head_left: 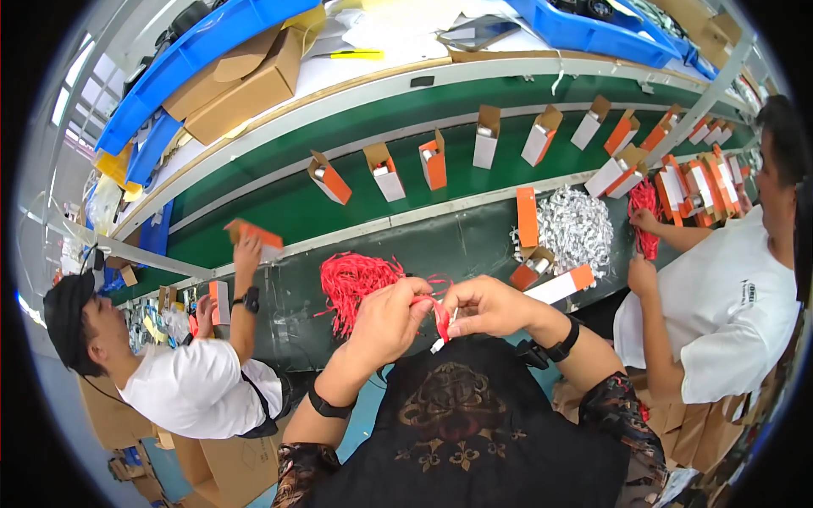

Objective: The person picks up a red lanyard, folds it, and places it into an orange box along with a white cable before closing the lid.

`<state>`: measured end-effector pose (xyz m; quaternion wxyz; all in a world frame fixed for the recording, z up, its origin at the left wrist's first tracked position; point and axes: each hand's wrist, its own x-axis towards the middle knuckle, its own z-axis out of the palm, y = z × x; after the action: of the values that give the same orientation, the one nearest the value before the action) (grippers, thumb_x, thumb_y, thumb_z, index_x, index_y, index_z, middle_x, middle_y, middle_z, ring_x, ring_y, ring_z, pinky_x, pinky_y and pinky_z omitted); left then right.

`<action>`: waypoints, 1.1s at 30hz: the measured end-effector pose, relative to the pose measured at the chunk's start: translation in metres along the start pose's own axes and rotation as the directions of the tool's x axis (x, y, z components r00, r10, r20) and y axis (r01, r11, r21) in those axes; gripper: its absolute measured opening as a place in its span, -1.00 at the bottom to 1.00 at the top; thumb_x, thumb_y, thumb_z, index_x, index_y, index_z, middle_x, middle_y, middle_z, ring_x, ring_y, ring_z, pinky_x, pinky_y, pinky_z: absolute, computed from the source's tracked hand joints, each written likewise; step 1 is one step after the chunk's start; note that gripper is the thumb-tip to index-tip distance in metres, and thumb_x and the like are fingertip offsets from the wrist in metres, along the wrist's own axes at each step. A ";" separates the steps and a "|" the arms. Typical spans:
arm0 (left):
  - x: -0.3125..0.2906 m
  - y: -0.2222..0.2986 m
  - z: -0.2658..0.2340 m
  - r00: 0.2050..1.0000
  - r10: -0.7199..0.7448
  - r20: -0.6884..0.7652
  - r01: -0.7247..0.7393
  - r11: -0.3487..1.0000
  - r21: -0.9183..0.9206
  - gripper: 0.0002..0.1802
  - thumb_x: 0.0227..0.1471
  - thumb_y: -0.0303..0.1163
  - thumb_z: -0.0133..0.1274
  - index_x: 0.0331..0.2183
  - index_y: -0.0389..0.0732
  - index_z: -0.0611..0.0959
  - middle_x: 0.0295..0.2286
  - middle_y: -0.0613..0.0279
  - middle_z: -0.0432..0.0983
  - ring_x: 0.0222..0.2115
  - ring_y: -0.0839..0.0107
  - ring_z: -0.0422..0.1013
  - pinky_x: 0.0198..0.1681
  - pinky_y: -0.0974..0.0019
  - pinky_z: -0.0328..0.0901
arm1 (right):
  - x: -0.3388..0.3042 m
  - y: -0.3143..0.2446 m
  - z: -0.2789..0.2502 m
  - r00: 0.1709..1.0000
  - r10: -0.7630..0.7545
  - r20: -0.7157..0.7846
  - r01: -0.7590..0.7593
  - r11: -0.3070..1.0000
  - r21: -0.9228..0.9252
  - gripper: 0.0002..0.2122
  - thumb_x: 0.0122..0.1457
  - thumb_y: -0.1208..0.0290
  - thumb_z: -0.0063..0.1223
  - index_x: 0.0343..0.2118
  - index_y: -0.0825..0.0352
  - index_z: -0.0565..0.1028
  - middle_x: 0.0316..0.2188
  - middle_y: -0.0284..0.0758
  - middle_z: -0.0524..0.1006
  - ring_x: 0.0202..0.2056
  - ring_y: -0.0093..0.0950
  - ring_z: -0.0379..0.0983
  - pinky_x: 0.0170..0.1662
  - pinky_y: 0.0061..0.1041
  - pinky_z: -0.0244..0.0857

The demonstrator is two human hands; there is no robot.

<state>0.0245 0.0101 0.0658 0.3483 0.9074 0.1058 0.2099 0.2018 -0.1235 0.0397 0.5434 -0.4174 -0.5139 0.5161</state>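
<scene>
In front of my chest, my left hand (pixel 383 323) pinches one part of a red flat cord (pixel 441 318). The fingers of my right hand (pixel 491 306) close on the same cord from the other side. It bends in a loop between both hands, and a small white end piece (pixel 437 345) hangs below; its exact kind is too small to tell. Just beyond my left hand, a tangled heap of similar red cords (pixel 351 286) lies on the dark bench (pixel 292 292). A few red strands stretch from the heap toward my fingers.
A pile of small silvery-white pieces (pixel 576 229) lies right, beside orange-white boxes (pixel 527 218). Open boxes (pixel 434 165) stand along the green conveyor (pixel 457 182). One co-worker (pixel 190 377) at left holds a box (pixel 258 237); another (pixel 711 296) at right handles red cords (pixel 645 203). Blue trays (pixel 195 59) sit above.
</scene>
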 end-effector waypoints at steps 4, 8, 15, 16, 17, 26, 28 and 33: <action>-0.006 0.005 0.020 0.976 -0.216 -0.029 0.188 0.899 -0.396 -0.89 0.08 -0.59 0.06 -0.28 -0.28 0.52 -0.51 0.26 0.51 -0.50 0.53 0.42 -0.43 0.42 0.31 | -0.002 0.021 0.014 0.998 0.002 -0.064 0.035 0.819 0.573 -0.72 0.10 0.64 0.24 -0.18 0.35 0.38 -0.31 -0.37 0.55 -0.27 -0.62 0.51 -0.19 -0.62 0.40; -0.016 0.007 0.031 0.960 -0.250 -0.128 0.198 0.925 -0.324 -0.89 0.00 -0.46 0.22 -0.39 -0.25 0.61 -0.57 0.17 0.54 -0.61 0.42 0.46 -0.53 0.39 0.29 | 0.000 0.001 0.031 0.933 -0.022 -0.359 0.213 0.838 0.502 -0.69 0.10 0.64 0.24 -0.12 0.38 0.40 -0.30 -0.36 0.56 -0.28 -0.63 0.51 -0.23 -0.63 0.40; -0.008 0.030 0.024 0.975 0.038 -0.221 -0.017 0.995 0.094 -0.87 -0.08 -0.44 0.28 -0.44 -0.22 0.64 -0.60 0.18 0.48 -0.62 0.26 0.44 -0.55 0.27 0.31 | -0.006 -0.006 0.017 0.676 -0.722 -0.147 0.186 0.360 -0.914 -0.73 -0.11 0.64 0.27 -0.29 0.29 0.55 -0.38 -0.30 0.56 -0.43 -0.36 0.50 -0.38 -0.49 0.37; -0.007 0.029 0.022 0.975 0.039 -0.219 -0.019 0.995 0.093 -0.87 -0.08 -0.44 0.28 -0.44 -0.22 0.64 -0.60 0.18 0.48 -0.62 0.26 0.44 -0.55 0.27 0.31 | -0.006 -0.006 0.016 0.742 -0.660 -0.115 0.166 0.348 -0.923 -0.73 -0.12 0.64 0.27 -0.29 0.29 0.55 -0.40 -0.30 0.55 -0.41 -0.36 0.50 -0.36 -0.49 0.37; -0.005 0.027 0.018 0.978 0.130 -0.165 -0.096 0.976 0.197 -0.86 -0.08 -0.46 0.28 -0.42 -0.22 0.64 -0.56 0.17 0.52 -0.59 0.32 0.47 -0.52 0.32 0.32 | -0.007 -0.007 0.016 0.801 -0.592 -0.086 0.147 0.333 -0.931 -0.72 -0.14 0.64 0.26 -0.29 0.29 0.54 -0.41 -0.29 0.54 -0.39 -0.35 0.49 -0.34 -0.50 0.37; -0.026 -0.007 0.041 0.906 -0.313 0.284 0.376 0.290 -0.880 -0.76 0.00 -0.40 0.28 -0.34 -0.17 0.52 -0.46 0.32 0.52 -0.49 0.51 0.46 -0.40 0.46 0.36 | -0.017 0.017 0.005 0.998 -0.001 0.056 -0.021 0.919 0.393 -0.92 0.19 0.57 0.16 -0.27 0.41 0.54 -0.34 -0.39 0.57 -0.31 -0.67 0.48 -0.27 -0.64 0.33; -0.029 -0.002 0.052 0.876 -0.254 0.409 0.380 -0.158 -0.911 -0.86 0.13 -0.39 0.17 -0.30 -0.14 0.53 -0.42 0.34 0.52 -0.46 0.54 0.46 -0.36 0.43 0.38 | -0.017 0.018 0.016 0.994 -0.084 -0.067 0.107 0.827 0.552 -0.92 0.17 0.64 0.14 -0.27 0.44 0.53 -0.32 -0.30 0.59 -0.31 -0.58 0.53 -0.26 -0.57 0.43; -0.025 0.010 0.054 0.826 -0.351 0.441 0.313 -0.367 -0.876 -0.87 0.21 -0.34 0.06 -0.19 -0.10 0.54 -0.34 0.37 0.54 -0.40 0.53 0.46 -0.26 0.30 0.41 | -0.010 0.006 0.029 0.854 -0.128 -0.505 0.241 0.956 0.165 -0.87 0.13 0.60 0.18 -0.24 0.42 0.54 -0.36 -0.29 0.59 -0.35 -0.53 0.54 -0.31 -0.52 0.46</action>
<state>0.0273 -0.0376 0.0287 0.9573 0.2078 0.1691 0.1083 0.1729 -0.1350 0.0363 0.7460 -0.4192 -0.3367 0.3929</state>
